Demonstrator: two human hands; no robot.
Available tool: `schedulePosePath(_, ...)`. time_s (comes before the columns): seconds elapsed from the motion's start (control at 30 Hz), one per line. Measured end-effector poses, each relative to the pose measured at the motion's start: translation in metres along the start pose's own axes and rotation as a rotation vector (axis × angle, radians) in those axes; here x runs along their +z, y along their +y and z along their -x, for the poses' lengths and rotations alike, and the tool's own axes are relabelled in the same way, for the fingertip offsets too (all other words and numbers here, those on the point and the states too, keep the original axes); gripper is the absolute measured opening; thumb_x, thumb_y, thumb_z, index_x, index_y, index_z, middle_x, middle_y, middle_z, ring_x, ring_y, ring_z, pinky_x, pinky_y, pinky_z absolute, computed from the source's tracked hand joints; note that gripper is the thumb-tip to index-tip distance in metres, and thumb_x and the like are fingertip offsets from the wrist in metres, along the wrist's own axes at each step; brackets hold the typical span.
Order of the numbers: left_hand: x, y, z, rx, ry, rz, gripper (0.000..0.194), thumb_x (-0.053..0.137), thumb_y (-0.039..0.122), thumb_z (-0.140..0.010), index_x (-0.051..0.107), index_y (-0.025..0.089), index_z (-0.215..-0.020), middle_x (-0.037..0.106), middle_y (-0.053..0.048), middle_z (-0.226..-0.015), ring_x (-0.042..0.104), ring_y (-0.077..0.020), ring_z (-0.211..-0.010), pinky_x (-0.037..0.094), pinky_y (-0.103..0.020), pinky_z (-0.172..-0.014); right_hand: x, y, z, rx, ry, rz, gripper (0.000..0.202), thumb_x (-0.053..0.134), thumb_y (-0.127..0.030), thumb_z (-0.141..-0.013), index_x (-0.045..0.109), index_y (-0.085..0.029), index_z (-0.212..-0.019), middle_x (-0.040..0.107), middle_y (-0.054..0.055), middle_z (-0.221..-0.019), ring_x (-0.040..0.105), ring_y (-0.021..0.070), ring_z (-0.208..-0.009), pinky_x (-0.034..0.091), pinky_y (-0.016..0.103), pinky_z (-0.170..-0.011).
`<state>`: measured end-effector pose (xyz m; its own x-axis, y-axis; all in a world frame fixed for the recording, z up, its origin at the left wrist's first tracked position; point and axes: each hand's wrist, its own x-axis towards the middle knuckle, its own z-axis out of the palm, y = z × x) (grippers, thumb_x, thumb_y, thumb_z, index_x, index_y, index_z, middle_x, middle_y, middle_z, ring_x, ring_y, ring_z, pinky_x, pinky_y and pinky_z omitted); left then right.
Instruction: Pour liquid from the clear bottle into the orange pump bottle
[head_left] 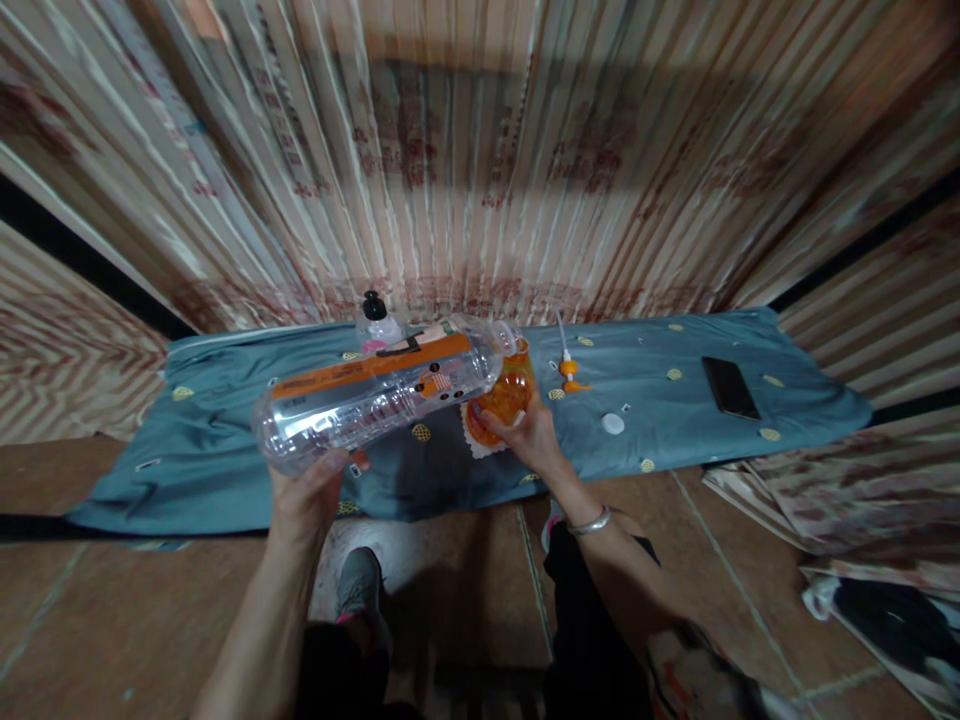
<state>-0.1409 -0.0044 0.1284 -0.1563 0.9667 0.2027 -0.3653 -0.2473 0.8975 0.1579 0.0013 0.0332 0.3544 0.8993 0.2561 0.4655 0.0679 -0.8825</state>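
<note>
A gray shoe rests on the floor, nearer the wearer than the amber bottle on the cloth-covered bench. The left hand, to the left of the amber bottle, grips a large clear bottle near its base, thumb along the underside. The right hand, a silvery bracelet at its wrist, has its fingers wrapped around the amber bottle's near side, steadying it. The clear bottle leans down toward the amber bottle, mouth to mouth; pouring appears to be under way, the source seemingly mostly drained, though neither level can be judged with confidence. An orange label with a small cartoon figure bands the clear bottle; its print is too small to read, and no brand is legible. Right of the amber bottle lie a round white cap, farther right a dark phone, and close by an orange pump head, not yet fitted to any bottle. A black-topped bottle stands beyond it, to the left; patterned curtains hang behind.
</note>
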Motion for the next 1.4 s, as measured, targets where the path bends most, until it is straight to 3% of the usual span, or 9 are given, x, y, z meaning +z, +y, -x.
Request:
schedulePosePath(0.17, 0.0018, 0.0017, -0.0007, 0.005, -0.021, -0.014, 0.068, 0.109, 0.031, -0.056, 0.081, 0.029, -0.119, 0.076, 0.001, -0.081, 0.069, -0.0198, -0.058, 0.057, -0.026, -0.047, 0.0000, 0.0011, 0.0003, 0.007, -0.009, 0.006, 0.072, 0.103, -0.055, -0.076, 0.069, -0.026, -0.133, 0.093, 0.011, -0.113, 0.092, 0.0421, -0.107, 0.076, 0.053, -0.092)
schedulePosePath(0.37, 0.0006, -0.0033, -0.0016, 0.035, -0.022, 0.025, 0.080, 0.116, 0.042, -0.055, 0.081, 0.027, -0.126, 0.080, -0.002, -0.088, 0.068, -0.0185, -0.058, 0.055, -0.025, -0.044, -0.0012, 0.0009, 0.0000, 0.008, -0.021, 0.009, 0.074, 0.104, -0.054, -0.076, 0.069, -0.026, -0.134, 0.092, 0.012, -0.113, 0.091, 0.0439, -0.113, 0.076, 0.056, -0.097)
schedulePosePath(0.73, 0.0055, -0.0025, 0.0006, 0.032, 0.040, 0.056, 0.076, 0.106, 0.027, -0.053, 0.080, 0.029, -0.125, 0.081, -0.002, -0.093, 0.069, -0.0184, -0.060, 0.054, -0.023, -0.045, -0.0009, -0.0009, -0.0005, 0.031, -0.036, 0.009, 0.068, 0.104, -0.052, -0.076, 0.069, -0.025, -0.128, 0.093, 0.013, -0.113, 0.091, 0.0437, -0.113, 0.077, 0.054, -0.096)
schedulePosePath(0.83, 0.0045, -0.0029, 0.0008, 0.035, 0.036, 0.045, 0.067, 0.105, 0.026, -0.054, 0.080, 0.028, -0.117, 0.077, 0.000, -0.084, 0.067, -0.0185, -0.059, 0.055, -0.024, -0.044, 0.0000, 0.0008, -0.0003, 0.017, -0.027, 0.007, 0.069, 0.104, -0.052, -0.077, 0.069, -0.026, -0.131, 0.093, 0.013, -0.114, 0.092, 0.0432, -0.113, 0.077, 0.053, -0.095)
schedulePosePath(0.97, 0.0018, -0.0046, 0.0010, 0.039, 0.030, 0.035, 0.061, 0.107, 0.029, -0.055, 0.081, 0.026, -0.110, 0.080, -0.003, -0.087, 0.066, -0.0180, -0.058, 0.055, -0.025, -0.044, 0.0014, 0.0038, 0.0000, 0.002, -0.014, 0.007, 0.072, 0.104, -0.049, -0.076, 0.069, -0.026, -0.135, 0.094, 0.012, -0.115, 0.092, 0.0423, -0.113, 0.077, 0.052, -0.094)
schedulePosePath(1.23, 0.0058, -0.0033, -0.0025, 0.054, 0.024, 0.064, 0.070, 0.107, 0.026, -0.050, 0.080, 0.026, -0.115, 0.083, -0.004, -0.099, 0.066, -0.0151, -0.058, 0.055, -0.021, -0.042, 0.0001, 0.0027, -0.0001, -0.002, -0.014, -0.017, 0.072, 0.104, -0.053, -0.076, 0.069, -0.027, -0.133, 0.094, 0.011, -0.116, 0.092, 0.0425, -0.110, 0.077, 0.055, -0.094)
schedulePosePath(1.4, 0.0090, 0.0005, -0.0015, 0.060, 0.001, 0.039, 0.064, 0.103, 0.024, -0.056, 0.081, 0.027, -0.116, 0.084, -0.005, -0.102, 0.064, -0.0153, -0.058, 0.054, -0.023, -0.043, 0.0001, 0.0013, -0.0002, 0.022, -0.009, -0.022, 0.071, 0.105, -0.050, -0.075, 0.070, -0.027, -0.132, 0.094, 0.011, -0.114, 0.092, 0.0430, -0.109, 0.078, 0.057, -0.095)
